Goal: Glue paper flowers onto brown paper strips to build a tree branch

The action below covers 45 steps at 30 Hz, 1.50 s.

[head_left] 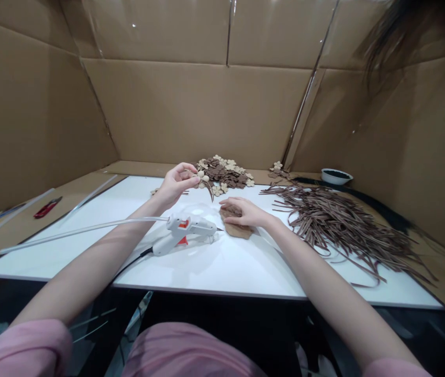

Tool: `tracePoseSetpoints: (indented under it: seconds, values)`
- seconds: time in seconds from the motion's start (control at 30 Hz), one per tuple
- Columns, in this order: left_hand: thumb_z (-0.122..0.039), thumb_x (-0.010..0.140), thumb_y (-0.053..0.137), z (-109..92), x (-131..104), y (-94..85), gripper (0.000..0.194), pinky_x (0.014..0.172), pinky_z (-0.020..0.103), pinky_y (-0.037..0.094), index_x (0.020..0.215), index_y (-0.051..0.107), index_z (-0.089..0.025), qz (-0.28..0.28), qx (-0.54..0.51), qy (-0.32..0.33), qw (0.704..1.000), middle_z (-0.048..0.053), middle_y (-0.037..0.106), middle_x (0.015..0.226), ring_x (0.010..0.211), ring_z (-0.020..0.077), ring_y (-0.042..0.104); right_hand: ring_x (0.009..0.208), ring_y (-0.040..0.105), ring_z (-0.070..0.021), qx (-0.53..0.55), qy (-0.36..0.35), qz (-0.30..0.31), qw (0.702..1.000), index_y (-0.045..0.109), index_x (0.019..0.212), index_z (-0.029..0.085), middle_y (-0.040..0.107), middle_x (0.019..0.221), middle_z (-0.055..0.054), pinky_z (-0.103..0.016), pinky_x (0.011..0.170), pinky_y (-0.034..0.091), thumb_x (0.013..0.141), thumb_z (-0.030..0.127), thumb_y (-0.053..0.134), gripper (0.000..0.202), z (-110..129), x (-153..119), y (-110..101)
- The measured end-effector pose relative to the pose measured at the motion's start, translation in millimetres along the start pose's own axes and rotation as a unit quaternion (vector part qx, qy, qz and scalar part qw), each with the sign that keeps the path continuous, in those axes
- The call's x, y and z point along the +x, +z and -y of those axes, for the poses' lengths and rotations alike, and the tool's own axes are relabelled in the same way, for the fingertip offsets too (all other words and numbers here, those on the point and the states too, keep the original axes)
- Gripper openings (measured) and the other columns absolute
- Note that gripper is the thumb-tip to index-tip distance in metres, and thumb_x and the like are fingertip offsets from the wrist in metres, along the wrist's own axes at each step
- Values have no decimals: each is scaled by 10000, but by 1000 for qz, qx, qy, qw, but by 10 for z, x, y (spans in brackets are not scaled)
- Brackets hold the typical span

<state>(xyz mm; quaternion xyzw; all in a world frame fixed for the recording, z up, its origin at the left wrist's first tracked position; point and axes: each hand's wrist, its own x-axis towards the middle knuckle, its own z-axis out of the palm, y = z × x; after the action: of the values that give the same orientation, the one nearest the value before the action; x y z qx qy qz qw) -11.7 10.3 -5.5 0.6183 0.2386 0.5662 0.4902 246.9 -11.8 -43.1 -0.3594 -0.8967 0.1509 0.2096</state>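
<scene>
My left hand point(176, 184) is raised above the white board, its thumb and fingers pinching a beige flower point(202, 177) with thin brown strips hanging from it. My right hand point(242, 212) rests over a flat, irregular brown piece point(237, 230) on the board, thumb and fingers apart and touching it. What the brown piece is made of I cannot tell. Between my forearms lies a white hot glue gun point(191, 228) with an orange trigger, its nozzle pointing right toward the brown piece. A long clear glue stick point(85, 230) sticks out of its back.
Brown and beige flowers point(226, 173) are heaped at the board's back. A big bundle of brown strips point(344, 225) covers the right side. Behind it stands a white bowl point(336, 176) with dark contents. A red cutter point(47, 208) lies left. Cardboard walls point(199, 110) enclose the table.
</scene>
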Motion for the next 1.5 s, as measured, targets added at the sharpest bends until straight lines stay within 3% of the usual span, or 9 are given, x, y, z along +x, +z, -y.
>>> tracePoseSetpoints:
  seconds: [0.27,0.43,0.6,0.8,0.9,1.0,1.13,1.3,1.5]
  values:
    - [-219,680,836,-17,-5,-55,328,610,212,496,896,596,-159,-7,9,4,1000,10,677,725,648,109,642,1227,532,-281,-38,4,4,999,601,1244,184,627,1279,-116,-426,1044,393,778,271,711,487,-120,-26,-94]
    - [-216,696,826,-11,-16,-60,315,597,203,490,906,598,-163,-1,15,3,1000,3,666,724,641,102,632,1272,508,-283,-40,11,-2,999,602,1245,187,620,1294,-119,-453,1074,364,838,246,612,412,-79,-26,-95]
    - [-227,691,831,-6,-23,-48,322,590,197,480,909,602,-163,4,21,1,1000,4,666,741,649,104,636,1429,325,-317,-43,36,49,997,569,1295,209,607,1346,-97,-558,1142,215,836,155,529,464,75,15,-27]
    - [-229,684,835,-28,-34,-26,329,587,200,473,908,603,-165,1,21,-5,1000,3,671,741,655,110,645,1475,243,-275,-17,45,85,995,549,1311,223,715,1180,-69,-634,1146,93,762,43,476,582,176,9,-35]
    - [-231,685,834,-15,-28,-44,331,589,199,477,910,599,-166,4,17,-4,1000,8,674,751,662,113,649,1458,286,-279,-10,44,98,994,565,1289,244,716,1173,-63,-660,1135,79,714,13,462,628,210,-35,-73]
    - [-234,685,835,0,-20,-65,336,584,198,483,915,599,-170,3,14,-4,1000,4,669,740,646,108,642,1299,518,-285,-2,48,115,992,613,1218,266,714,1167,-47,-661,1140,54,683,-3,458,619,278,-85,-128]
    - [-233,680,838,-11,-21,-61,336,592,205,493,910,602,-169,0,12,-1,1000,2,667,728,631,101,630,1012,689,-240,-2,43,131,990,681,1104,285,708,1162,-18,-577,1153,196,691,9,472,538,378,-133,-214]
    - [-238,657,854,-41,-26,-35,347,602,214,494,886,603,-164,-13,15,-5,1000,2,665,718,625,100,621,1001,694,-240,-6,34,153,988,697,1091,274,745,1056,-19,-447,1067,381,663,-2,505,545,409,-156,-258]
    - [-233,656,854,-36,-19,-55,342,629,219,501,884,608,-165,-14,10,-1,1000,2,663,720,651,105,632,803,716,-206,11,10,72,997,701,1032,222,762,843,-20,-313,819,492,691,62,590,393,378,-103,-132]
